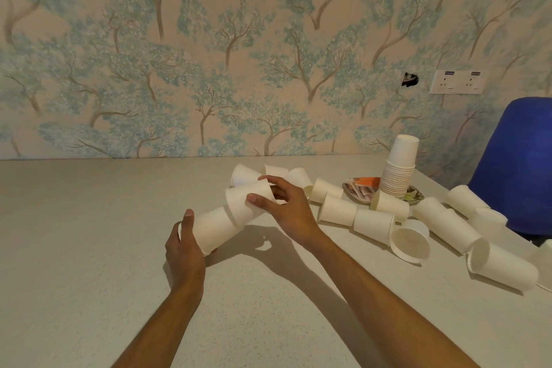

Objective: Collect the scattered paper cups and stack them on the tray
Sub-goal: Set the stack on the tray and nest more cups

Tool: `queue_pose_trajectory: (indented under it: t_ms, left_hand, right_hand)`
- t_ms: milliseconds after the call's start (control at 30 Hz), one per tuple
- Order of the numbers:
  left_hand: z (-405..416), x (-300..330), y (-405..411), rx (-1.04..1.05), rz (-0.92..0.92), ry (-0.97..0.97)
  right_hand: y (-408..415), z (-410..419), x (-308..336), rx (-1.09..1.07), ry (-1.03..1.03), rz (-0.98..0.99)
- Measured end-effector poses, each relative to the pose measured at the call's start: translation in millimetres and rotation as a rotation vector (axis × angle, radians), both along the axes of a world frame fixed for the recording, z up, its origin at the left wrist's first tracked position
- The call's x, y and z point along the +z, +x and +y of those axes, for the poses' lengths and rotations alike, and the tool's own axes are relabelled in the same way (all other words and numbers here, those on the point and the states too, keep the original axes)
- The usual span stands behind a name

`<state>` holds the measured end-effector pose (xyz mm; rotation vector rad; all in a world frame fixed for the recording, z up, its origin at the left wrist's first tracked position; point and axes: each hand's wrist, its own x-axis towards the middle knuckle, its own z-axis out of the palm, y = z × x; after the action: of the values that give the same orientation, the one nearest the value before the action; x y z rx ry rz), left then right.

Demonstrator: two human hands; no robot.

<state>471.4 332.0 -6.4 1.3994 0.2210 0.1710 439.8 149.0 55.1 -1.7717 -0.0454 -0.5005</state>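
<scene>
Wall [209, 39] filled the back of the room, papered in beige with blue-green trees. A ragged dark hole [409, 79] was in it at right, and beside that a white double socket plate [457, 81]. The surface [89, 248] was pale grey, speckled, running flat up to the wall, with hard shadows from both arms falling across it. A blue chair back [516, 164] stood at the far right edge, just behind the surface.

Loose paper cups [373, 222], plain white, lay on their sides in a rough band from centre to the right edge, many touching each other, mouths pointing different ways. One [410, 240] showed its open mouth toward the camera. The tray [357, 191] was small and patterned with an orange patch, sitting right of centre near the wall, mostly hidden. A tall stack of cups [398, 170] stood on it, mouths down, leaning slightly left.

The left hand [185, 251] gripped a cup [213, 228] lying tilted, thumb over the top side, fingers curled under it. The right hand [285, 206] pinched a second cup [248, 203] between thumb and fingers, held above the surface. The second cup's mouth end overlapped the closed end of the left one; how far it had nested over it I couldn't tell. Hands were close together, not touching.
</scene>
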Motion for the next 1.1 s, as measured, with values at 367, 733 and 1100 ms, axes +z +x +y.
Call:
queue_pose_trajectory:
  t_ms: [367, 733, 1100]
  left_hand:
    - [-40.6, 7.4, -39.1, -0.287, 0.084, -0.096]
    - [-101.2, 16.2, -72.2, -0.456, 0.046, -0.146]
    - [-155.4, 21.7, -85.7, -0.482, 0.112, -0.187]
  right_hand:
    - [-59.1, -8.8, -1.4, 0.052, -0.353, 0.094]
    - [-128.3, -175.7, 10.2, -0.984, -0.862, 0.506]
    - [-140.5, -200.2, -2.3, -0.713, -0.624, 0.752]
